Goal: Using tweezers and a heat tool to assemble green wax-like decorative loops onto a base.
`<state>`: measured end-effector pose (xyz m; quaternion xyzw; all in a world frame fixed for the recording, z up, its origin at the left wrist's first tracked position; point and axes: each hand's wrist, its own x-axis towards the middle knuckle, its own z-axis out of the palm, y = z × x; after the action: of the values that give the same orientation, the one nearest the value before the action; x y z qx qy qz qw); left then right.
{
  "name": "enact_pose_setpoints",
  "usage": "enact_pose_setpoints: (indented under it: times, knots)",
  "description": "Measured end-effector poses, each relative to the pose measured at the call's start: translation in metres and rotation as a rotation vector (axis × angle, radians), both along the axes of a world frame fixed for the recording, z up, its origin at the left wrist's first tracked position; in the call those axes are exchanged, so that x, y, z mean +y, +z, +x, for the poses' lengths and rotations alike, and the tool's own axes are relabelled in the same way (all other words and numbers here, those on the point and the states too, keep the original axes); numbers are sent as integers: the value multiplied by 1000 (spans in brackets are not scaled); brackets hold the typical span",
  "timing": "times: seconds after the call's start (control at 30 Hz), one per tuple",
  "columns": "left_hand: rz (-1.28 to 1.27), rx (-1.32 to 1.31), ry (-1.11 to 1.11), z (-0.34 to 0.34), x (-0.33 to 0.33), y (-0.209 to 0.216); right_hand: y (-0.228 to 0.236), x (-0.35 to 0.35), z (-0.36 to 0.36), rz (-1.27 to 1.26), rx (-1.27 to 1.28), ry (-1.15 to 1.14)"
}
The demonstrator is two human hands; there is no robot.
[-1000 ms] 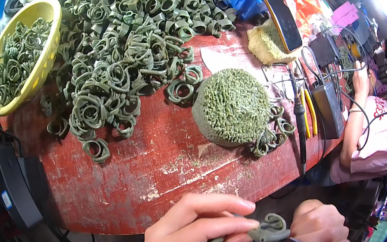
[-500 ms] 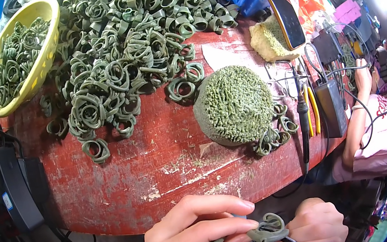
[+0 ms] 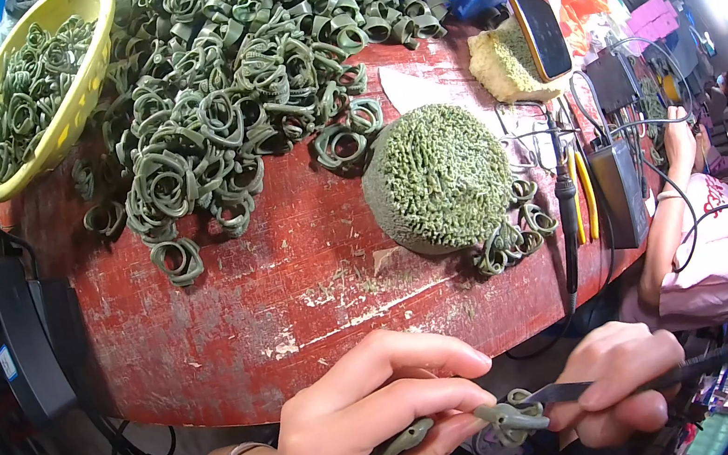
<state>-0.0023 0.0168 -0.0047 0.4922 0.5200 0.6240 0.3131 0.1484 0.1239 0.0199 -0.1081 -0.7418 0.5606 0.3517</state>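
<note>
At the table's front edge, my left hand [image 3: 342, 424] pinches a green, wax-like ring [image 3: 513, 420] between thumb and fingertips. A second green piece [image 3: 403, 441] is tucked against that hand's palm. My right hand [image 3: 626, 372] grips a thin, dark, flat-bladed knife [image 3: 560, 392], its tip at the ring's upper right side. The knife's dark handle runs out to the right behind the fingers. A metal bangle circles my left wrist. Just beyond my hands stands a round block with a crumbly green top [image 3: 441, 178], and several green rings [image 3: 501, 249] lie at its right foot.
A big heap of green rings [image 3: 216, 118] covers the far left of the red table [image 3: 212, 344]. Beside it leans a yellow basket [image 3: 107, 68] of rings. To the right are a phone [image 3: 529, 10], a pen-shaped corded tool [image 3: 565, 197], yellow-handled pliers [image 3: 587, 194] and a co-worker [image 3: 716, 250].
My right hand has turned and moved right and up, so the knife blade now shows against the ring. The ring's angle has changed in my left fingers. The view has tilted slightly.
</note>
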Motion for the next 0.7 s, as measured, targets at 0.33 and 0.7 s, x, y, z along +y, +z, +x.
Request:
enact_pose_setpoints:
  times: [0.33, 0.7]
  knots:
    - [53, -120, -91, -4, 4, 3, -10, 1, 0, -16, 41, -84]
    - [-167, -452, -64, 6, -2, 10, -25, -9, -4, 74, 138, -107]
